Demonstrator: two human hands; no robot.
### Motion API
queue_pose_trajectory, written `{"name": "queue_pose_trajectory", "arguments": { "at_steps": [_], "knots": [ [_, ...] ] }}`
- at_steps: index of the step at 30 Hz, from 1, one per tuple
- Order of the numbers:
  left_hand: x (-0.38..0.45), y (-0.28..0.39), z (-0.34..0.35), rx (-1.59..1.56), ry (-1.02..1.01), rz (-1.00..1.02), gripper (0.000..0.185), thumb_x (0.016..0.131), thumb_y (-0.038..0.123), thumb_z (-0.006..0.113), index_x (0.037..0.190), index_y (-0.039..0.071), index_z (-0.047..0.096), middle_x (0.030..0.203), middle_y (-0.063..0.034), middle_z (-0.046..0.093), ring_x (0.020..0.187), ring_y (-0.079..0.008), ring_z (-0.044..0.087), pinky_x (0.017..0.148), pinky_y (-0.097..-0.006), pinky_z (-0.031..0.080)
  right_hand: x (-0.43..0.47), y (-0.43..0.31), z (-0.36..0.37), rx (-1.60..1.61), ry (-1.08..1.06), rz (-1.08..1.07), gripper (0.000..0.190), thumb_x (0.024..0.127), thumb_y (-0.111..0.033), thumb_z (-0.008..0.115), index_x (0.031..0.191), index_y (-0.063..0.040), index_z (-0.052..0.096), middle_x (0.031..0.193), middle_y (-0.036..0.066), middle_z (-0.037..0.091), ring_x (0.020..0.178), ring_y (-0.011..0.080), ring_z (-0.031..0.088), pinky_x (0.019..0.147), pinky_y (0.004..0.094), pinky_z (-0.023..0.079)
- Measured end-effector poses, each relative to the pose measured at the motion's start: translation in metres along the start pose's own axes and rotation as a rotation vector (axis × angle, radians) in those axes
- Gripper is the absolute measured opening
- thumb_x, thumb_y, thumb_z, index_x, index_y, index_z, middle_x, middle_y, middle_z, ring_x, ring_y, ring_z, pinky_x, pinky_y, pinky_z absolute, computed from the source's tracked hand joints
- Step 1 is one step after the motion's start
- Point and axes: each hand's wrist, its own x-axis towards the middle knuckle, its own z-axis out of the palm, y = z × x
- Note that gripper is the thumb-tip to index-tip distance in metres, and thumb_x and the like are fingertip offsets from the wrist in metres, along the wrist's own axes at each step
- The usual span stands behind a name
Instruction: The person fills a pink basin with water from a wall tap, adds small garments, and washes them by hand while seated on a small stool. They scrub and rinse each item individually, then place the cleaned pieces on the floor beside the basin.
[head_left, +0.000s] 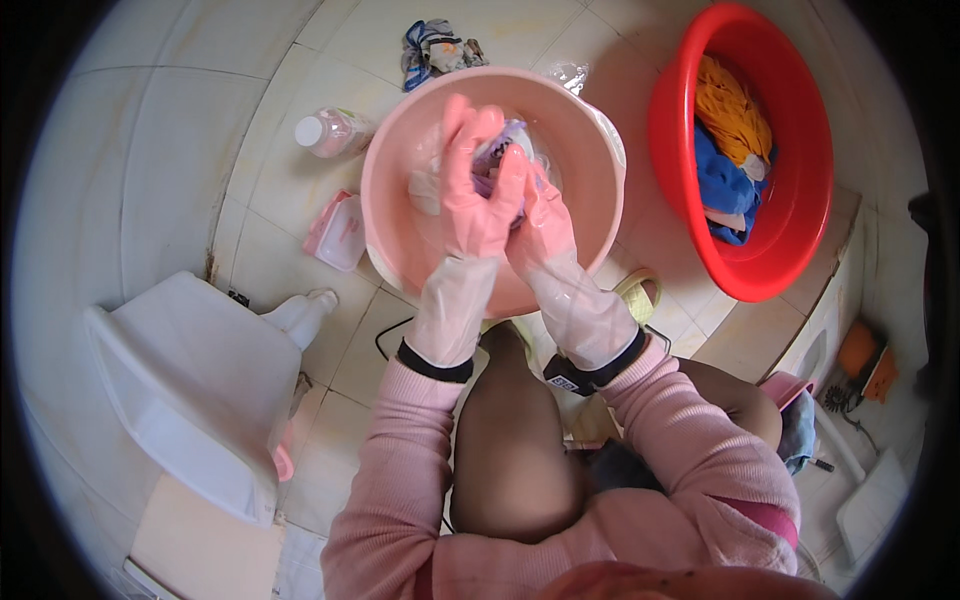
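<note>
Both my hands wear rubber gloves with pink hands and whitish cuffs, and they meet over a pink plastic basin (592, 210). Between them is a wet purple-and-white cloth (484, 182), partly hidden by the gloves. My left hand (476, 191) curves around the cloth, its thumb reaching across toward the other glove. Pressed against it from the right, my right hand (544, 225) grips the cloth's near side; its fingertips are partly covered. Pale fabric (424, 192) lies lower in the basin, left of my left hand.
A red basin (787, 255) at right holds orange cloth (731, 109) and blue cloth (724, 180). Left of the pink basin are a white-capped bottle (334, 133) and a small pink-and-white box (341, 232). Crumpled cloth (439, 52) lies beyond. A white toilet-like fixture (202, 360) stands at lower left.
</note>
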Motion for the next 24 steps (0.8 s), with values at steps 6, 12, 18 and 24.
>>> {"name": "queue_pose_trajectory", "arguments": {
  "at_steps": [6, 12, 18, 24],
  "knots": [
    [0.004, 0.001, 0.009, 0.188, -0.022, 0.050, 0.033, 0.095, 0.016, 0.052, 0.124, -0.001, 0.054, 0.126, -0.0208, 0.054, 0.119, -0.0387, 0.050, 0.103, -0.0467, 0.037, -0.006, 0.001, 0.010, -0.596, -0.302, -0.273, 0.057, 0.100, -0.040, 0.042, 0.142, -0.003, 0.034, 0.141, 0.008, 0.041, 0.126, 0.0194, 0.042, 0.104, 0.0330, 0.035],
    [0.003, -0.001, 0.006, 0.349, -0.019, 0.260, 0.039, 0.101, 0.021, 0.045, 0.129, -0.004, 0.049, 0.132, -0.0161, 0.052, 0.123, -0.0261, 0.047, 0.104, -0.0371, 0.037, -0.004, -0.013, 0.015, -0.450, -0.193, -0.001, 0.052, 0.104, -0.038, 0.032, 0.144, -0.005, 0.035, 0.137, 0.009, 0.047, 0.128, 0.0211, 0.043, 0.109, 0.0360, 0.030],
    [-0.006, -0.001, 0.012, 0.383, 0.067, 0.419, 0.028, 0.098, 0.024, 0.051, 0.108, -0.001, 0.060, 0.097, -0.0090, 0.066, 0.087, -0.0197, 0.062, 0.081, -0.0344, 0.049, -0.005, -0.014, 0.018, -0.271, -0.340, -0.149, 0.052, 0.103, -0.035, 0.031, 0.141, 0.000, 0.036, 0.145, 0.012, 0.040, 0.132, 0.0250, 0.040, 0.107, 0.0332, 0.035],
    [-0.005, -0.002, -0.006, 0.198, -0.141, 0.188, 0.024, 0.098, 0.023, 0.052, 0.093, 0.002, 0.062, 0.094, -0.0042, 0.063, 0.081, -0.0116, 0.056, 0.070, -0.0302, 0.048, -0.003, -0.024, 0.025, -0.125, -0.341, 0.176, 0.054, 0.100, -0.045, 0.039, 0.138, -0.006, 0.042, 0.129, 0.006, 0.051, 0.113, 0.0202, 0.053, 0.096, 0.0352, 0.044]
  ]
}}
